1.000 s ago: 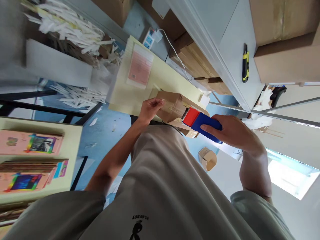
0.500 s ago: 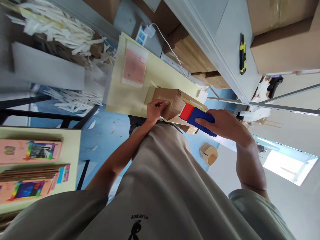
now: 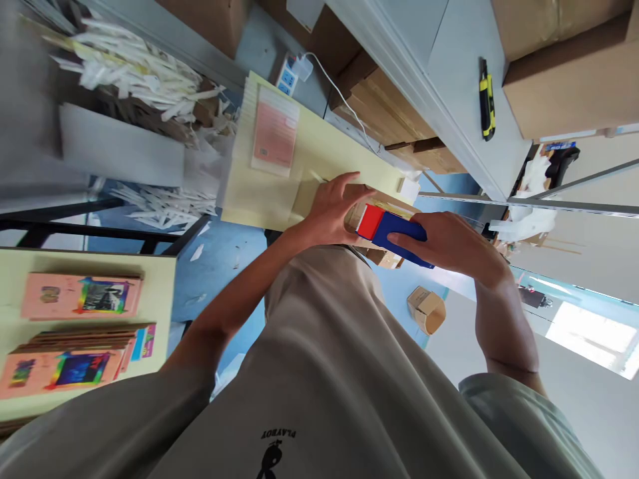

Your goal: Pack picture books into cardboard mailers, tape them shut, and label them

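Observation:
My right hand (image 3: 444, 245) is wrapped round a blue and red tape dispenser (image 3: 383, 230), its thumb lying along the blue side. The dispenser's red, toothed end points toward my left hand (image 3: 333, 209). That hand spreads its fingers and thumb over the near end of a cardboard box (image 3: 389, 199), close to the red end. Whether its fingertips press on the box is hard to tell. Much of the box is hidden behind both hands and the dispenser.
The box lies on a cream-coloured table (image 3: 259, 193) with a pink printed sheet (image 3: 276, 133). A power strip (image 3: 287, 78) is behind it. A yellow and black utility knife (image 3: 486, 103) lies on the grey shelf. Pink packs (image 3: 82, 296) sit on the left table.
My left hand has moved right along the box and opened from a pinch into spread fingers. My right hand keeps the tape dispenser in nearly the same spot. The view has shifted slightly.

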`<state>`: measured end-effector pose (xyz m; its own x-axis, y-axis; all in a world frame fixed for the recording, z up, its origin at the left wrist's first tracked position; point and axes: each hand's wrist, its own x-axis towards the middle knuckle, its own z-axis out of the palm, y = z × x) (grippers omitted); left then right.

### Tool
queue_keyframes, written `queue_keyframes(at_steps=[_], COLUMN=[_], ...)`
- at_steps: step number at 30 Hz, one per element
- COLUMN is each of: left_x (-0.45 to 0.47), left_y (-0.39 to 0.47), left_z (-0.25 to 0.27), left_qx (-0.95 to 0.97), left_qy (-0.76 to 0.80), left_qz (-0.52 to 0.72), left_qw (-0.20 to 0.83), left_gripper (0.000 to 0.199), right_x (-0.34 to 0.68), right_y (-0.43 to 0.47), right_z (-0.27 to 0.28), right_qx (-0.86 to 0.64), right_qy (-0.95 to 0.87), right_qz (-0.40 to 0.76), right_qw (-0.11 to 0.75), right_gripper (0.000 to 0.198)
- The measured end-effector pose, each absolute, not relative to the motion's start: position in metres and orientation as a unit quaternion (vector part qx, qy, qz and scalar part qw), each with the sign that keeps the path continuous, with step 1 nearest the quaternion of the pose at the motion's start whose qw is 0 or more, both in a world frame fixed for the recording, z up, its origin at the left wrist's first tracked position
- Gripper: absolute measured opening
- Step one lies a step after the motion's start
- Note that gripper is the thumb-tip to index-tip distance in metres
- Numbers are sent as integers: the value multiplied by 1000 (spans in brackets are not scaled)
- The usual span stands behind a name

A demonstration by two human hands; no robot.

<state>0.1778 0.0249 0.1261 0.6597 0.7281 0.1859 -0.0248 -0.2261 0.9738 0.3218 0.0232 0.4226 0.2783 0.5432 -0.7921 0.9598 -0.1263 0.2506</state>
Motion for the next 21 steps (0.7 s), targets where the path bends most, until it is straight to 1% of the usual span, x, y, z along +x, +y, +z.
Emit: queue_keyframes(at_steps=[2,4,10,12,15,21], left_x=[189,197,196,193,189,186], left_y=[33,36,27,24,24,27], left_z=[131,130,119,119,120,122], left_qx=[733,745,770,771,772,777], left_qy=[240,251,296,306,313,313], left_qz=[312,294,253,247,239,233], left_qw=[555,544,506,501,499,493], left_gripper=[84,65,40,38,40,47], right_x=[319,317,336,351,377,422], right_y=[22,21,15,13,10,10], right_z=[422,421,422,418,407,360], right_qx=[695,696,706,708,704,678], right_qy=[538,537,527,517,500,491], right_qz=[-268,-264,-264,-275,-304,-342], right_qw=[394,396,393,396,402,426], right_gripper=[59,60,59,60,60,62])
